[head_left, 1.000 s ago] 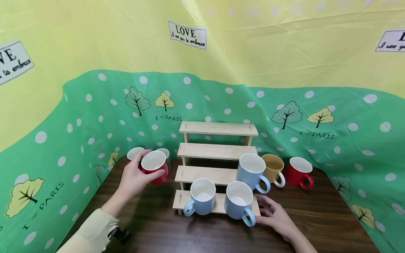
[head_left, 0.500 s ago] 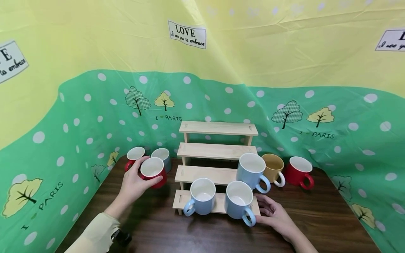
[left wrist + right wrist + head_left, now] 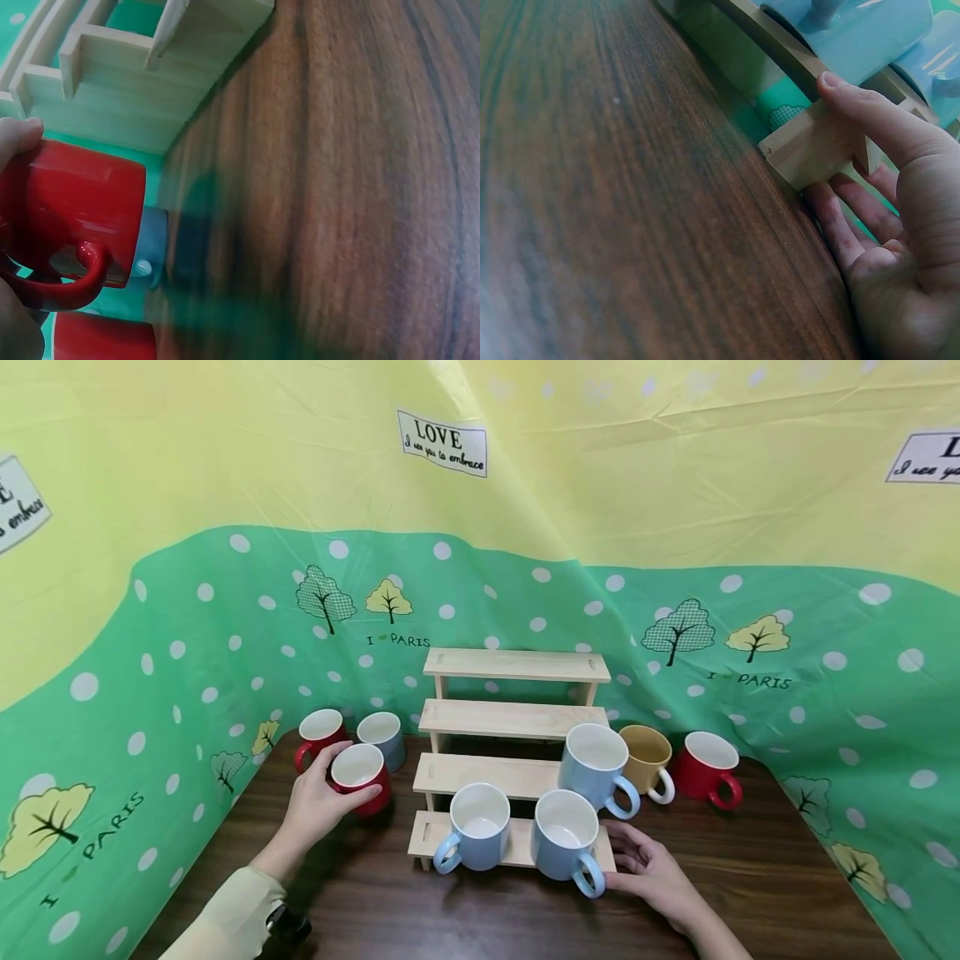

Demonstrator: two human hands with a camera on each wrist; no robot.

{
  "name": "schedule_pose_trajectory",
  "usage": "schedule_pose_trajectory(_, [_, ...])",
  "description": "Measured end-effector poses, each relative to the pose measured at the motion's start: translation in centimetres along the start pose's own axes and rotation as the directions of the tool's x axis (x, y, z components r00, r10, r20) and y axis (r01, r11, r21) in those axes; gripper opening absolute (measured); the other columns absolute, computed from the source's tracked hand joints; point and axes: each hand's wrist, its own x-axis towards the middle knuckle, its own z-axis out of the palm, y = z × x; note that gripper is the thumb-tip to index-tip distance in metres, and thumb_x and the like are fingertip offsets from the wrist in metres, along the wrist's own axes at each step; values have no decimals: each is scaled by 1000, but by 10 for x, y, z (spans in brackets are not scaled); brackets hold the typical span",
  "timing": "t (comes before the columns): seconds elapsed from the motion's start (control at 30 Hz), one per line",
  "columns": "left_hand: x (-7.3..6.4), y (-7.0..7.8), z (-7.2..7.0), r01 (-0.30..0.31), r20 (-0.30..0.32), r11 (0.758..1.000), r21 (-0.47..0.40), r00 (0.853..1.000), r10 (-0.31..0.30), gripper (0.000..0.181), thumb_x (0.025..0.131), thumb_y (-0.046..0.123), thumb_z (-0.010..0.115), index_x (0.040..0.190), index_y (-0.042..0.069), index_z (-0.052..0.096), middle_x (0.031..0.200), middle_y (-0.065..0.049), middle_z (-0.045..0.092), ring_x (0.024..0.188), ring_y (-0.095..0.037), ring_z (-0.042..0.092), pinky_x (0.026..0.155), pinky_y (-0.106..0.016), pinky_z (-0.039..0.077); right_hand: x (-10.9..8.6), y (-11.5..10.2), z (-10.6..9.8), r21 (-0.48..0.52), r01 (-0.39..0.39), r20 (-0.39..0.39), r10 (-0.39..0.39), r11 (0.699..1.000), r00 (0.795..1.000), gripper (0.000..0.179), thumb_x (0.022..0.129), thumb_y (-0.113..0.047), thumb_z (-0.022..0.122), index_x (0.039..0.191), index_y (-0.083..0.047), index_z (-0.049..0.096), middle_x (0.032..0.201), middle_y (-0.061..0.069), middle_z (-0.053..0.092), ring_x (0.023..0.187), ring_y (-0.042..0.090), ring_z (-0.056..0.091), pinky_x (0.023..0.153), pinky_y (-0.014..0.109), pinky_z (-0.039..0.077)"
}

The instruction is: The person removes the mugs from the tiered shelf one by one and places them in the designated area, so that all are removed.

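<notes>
In the head view my left hand grips a red mug with a white inside, thumb toward the near side. The left wrist view shows that mug raised a little off the tabletop, its handle toward the palm. My right hand holds the right end of the lowest step of a wooden four-step display shelf; in the right wrist view the thumb lies on the step's front edge. Two light blue mugs stand on the lowest step, and another blue mug on the second.
Behind my left hand stand a red mug and a grey-blue mug. Right of the shelf are a yellow mug with a white handle and a red mug. A printed cloth hangs behind the dark wooden table.
My left hand has lowered the red mug slightly toward the near side, so the grey-blue mug and red mug behind it show more fully. The right hand has stayed on the shelf.
</notes>
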Motion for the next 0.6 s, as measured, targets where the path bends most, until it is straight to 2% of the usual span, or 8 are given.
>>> schedule_pose_trajectory(0.6, [-3,-23,2,58,21,998,29,998,-58,87,81,36,99,151,10,55,139,-23,68,122,-43,65,101,-64,56,0,1,0,-12,-23,-2,23,1000,1000,73,91,-2,86,153,7,50,144,23,62,122,10,66,100,24,56])
